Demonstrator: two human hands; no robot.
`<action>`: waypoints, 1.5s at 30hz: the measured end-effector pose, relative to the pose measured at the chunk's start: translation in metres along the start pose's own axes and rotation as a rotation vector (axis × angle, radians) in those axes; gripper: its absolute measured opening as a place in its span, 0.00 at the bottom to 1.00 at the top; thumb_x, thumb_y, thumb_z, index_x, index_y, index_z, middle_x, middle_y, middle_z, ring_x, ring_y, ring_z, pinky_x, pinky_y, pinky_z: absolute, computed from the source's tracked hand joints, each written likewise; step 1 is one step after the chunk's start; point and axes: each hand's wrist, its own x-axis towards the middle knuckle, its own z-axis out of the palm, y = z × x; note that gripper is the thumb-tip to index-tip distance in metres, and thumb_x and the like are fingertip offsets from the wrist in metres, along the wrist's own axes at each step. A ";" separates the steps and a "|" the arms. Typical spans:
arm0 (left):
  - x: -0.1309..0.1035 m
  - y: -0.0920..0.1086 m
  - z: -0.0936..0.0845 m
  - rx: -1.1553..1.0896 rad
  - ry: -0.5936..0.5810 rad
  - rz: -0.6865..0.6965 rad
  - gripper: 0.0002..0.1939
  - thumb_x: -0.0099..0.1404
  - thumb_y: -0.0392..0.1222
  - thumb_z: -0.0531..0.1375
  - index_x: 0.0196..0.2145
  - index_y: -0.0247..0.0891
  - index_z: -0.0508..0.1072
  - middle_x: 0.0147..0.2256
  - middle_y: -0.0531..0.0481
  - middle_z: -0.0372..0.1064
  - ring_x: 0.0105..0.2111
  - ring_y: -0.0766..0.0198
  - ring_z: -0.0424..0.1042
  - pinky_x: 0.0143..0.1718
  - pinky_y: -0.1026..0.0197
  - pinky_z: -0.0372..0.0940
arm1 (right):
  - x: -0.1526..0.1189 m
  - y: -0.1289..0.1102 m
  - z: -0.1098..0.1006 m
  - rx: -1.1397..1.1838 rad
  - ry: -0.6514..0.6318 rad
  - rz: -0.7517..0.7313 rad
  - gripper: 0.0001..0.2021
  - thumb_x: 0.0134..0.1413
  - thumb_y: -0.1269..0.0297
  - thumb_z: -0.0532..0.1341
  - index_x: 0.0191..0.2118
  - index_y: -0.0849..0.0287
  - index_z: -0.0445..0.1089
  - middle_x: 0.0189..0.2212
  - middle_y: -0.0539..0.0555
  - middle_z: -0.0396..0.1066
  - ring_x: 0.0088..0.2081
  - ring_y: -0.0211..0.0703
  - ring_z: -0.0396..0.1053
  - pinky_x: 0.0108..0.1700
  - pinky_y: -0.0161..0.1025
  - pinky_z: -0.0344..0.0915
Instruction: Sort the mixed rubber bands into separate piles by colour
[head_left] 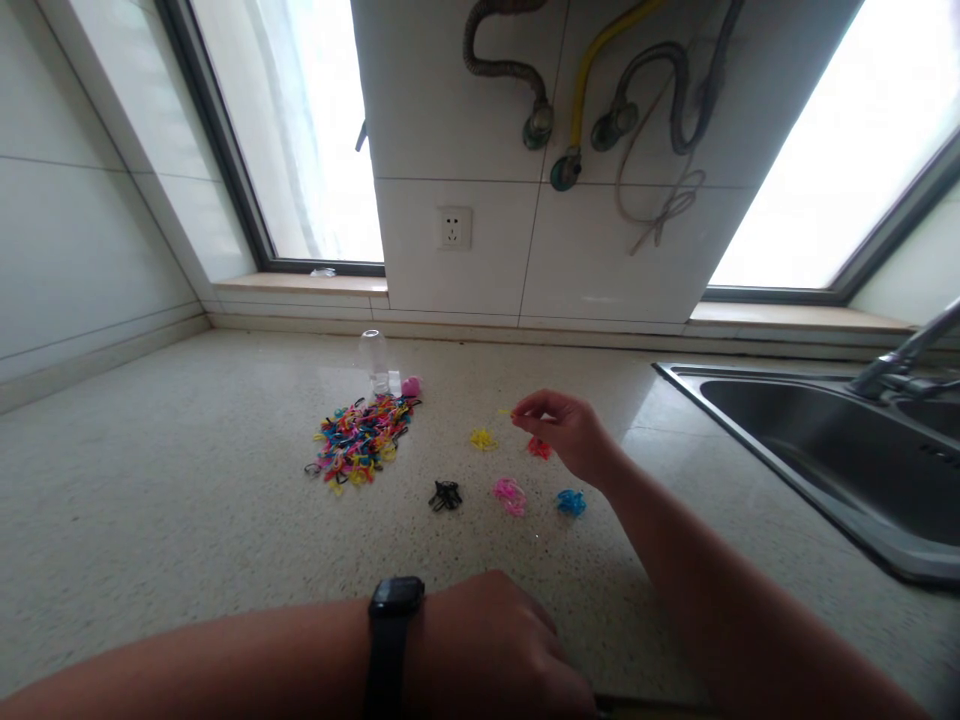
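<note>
My right hand point(559, 428) is pinched on a small yellow band point(505, 412), just above the yellow pile point(483, 439). Partly behind that hand lies a red pile point(538, 447). Nearer to me are a black pile point(445, 495), a pink pile point(510, 496) and a blue pile point(571, 502). A big heap of mixed coloured bands point(364, 438) spreads to the left. My left hand point(502, 645), below a black watch, rests near the counter's front edge, its fingers curled down and mostly hidden.
A clear plastic container point(373, 358) and a pink object point(411, 386) stand behind the mixed heap. On the right, a steel sink point(810, 430) with a faucet point(911, 355) is set into the speckled counter point(225, 520). Hoses hang on the tiled wall.
</note>
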 end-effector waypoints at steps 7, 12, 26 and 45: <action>-0.001 -0.001 0.003 -0.008 0.026 0.007 0.08 0.69 0.45 0.57 0.35 0.40 0.72 0.24 0.57 0.69 0.26 0.67 0.66 0.24 0.61 0.55 | -0.002 0.003 0.006 -0.488 -0.098 -0.152 0.07 0.57 0.61 0.63 0.35 0.58 0.76 0.27 0.50 0.73 0.27 0.36 0.66 0.31 0.35 0.61; 0.000 -0.003 0.005 -0.020 0.036 0.006 0.10 0.69 0.46 0.55 0.33 0.40 0.71 0.24 0.56 0.69 0.26 0.67 0.65 0.24 0.61 0.56 | -0.002 0.004 0.010 -0.630 -0.158 -0.162 0.06 0.57 0.63 0.62 0.35 0.58 0.76 0.26 0.49 0.74 0.28 0.36 0.68 0.33 0.35 0.59; 0.001 -0.001 0.001 0.012 -0.003 -0.007 0.08 0.68 0.45 0.57 0.33 0.40 0.71 0.25 0.56 0.69 0.26 0.67 0.66 0.23 0.61 0.55 | -0.003 0.008 0.011 -0.772 -0.271 -0.241 0.14 0.61 0.69 0.58 0.50 0.55 0.76 0.47 0.55 0.78 0.48 0.47 0.72 0.51 0.43 0.65; 0.001 0.000 0.002 0.006 -0.002 -0.011 0.09 0.69 0.45 0.57 0.33 0.40 0.72 0.24 0.56 0.70 0.26 0.67 0.66 0.23 0.60 0.55 | 0.002 0.011 -0.005 -0.770 -0.160 -0.317 0.11 0.60 0.70 0.58 0.43 0.57 0.77 0.41 0.54 0.78 0.45 0.46 0.71 0.50 0.43 0.64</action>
